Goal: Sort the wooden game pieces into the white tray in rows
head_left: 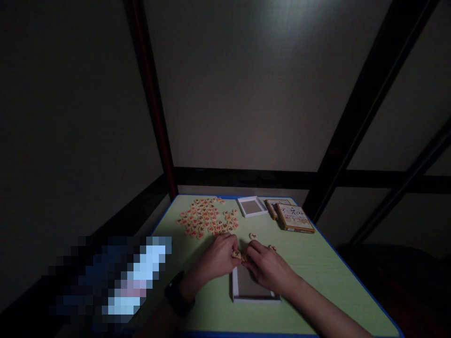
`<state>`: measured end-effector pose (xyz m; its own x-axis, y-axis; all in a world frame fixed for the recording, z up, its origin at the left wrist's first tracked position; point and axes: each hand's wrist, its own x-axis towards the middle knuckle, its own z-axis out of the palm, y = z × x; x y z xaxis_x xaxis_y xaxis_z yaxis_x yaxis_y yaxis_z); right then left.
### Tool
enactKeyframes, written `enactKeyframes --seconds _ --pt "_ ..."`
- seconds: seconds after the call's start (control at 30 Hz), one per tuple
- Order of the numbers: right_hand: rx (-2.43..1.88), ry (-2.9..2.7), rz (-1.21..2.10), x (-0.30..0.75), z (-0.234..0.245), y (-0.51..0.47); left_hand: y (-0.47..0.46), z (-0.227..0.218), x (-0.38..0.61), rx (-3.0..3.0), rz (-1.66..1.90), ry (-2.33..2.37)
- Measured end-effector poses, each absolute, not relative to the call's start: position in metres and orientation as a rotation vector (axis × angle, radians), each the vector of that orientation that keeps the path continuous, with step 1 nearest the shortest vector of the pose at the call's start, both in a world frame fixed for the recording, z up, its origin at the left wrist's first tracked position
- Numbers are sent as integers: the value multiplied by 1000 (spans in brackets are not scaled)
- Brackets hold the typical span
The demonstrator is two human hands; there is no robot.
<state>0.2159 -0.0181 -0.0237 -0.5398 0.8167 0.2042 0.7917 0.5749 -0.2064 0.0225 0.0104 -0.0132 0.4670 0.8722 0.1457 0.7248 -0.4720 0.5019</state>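
Observation:
My left hand is closed, its thumb and fingers pinching a round wooden xiangqi piece with a dark character on its face. Right beside it, my right hand is closed too, fingertips on what seems to be another piece, mostly hidden. Both hands are over the far end of an open shallow white box tray with a brown-grey bottom. Two loose pieces, one xiangqi disc and another disc, lie just beyond my right hand.
Many xiangqi pieces with red and dark characters spread over the table's far left. A second white tray sits at the back, beside two printed boxes. The green table has a blue edge. Blurred pixels cover the lower left.

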Motion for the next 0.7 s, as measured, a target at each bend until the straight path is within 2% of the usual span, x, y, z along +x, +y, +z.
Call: enactKeyframes --seconds 0.23,0.7 --pt "-1113 -2307 424 228 -22 -12 8 -6 23 2369 554 1294" --pt "-1257 -2356 389 218 -26 -11 9 -4 21 2420 576 1282"
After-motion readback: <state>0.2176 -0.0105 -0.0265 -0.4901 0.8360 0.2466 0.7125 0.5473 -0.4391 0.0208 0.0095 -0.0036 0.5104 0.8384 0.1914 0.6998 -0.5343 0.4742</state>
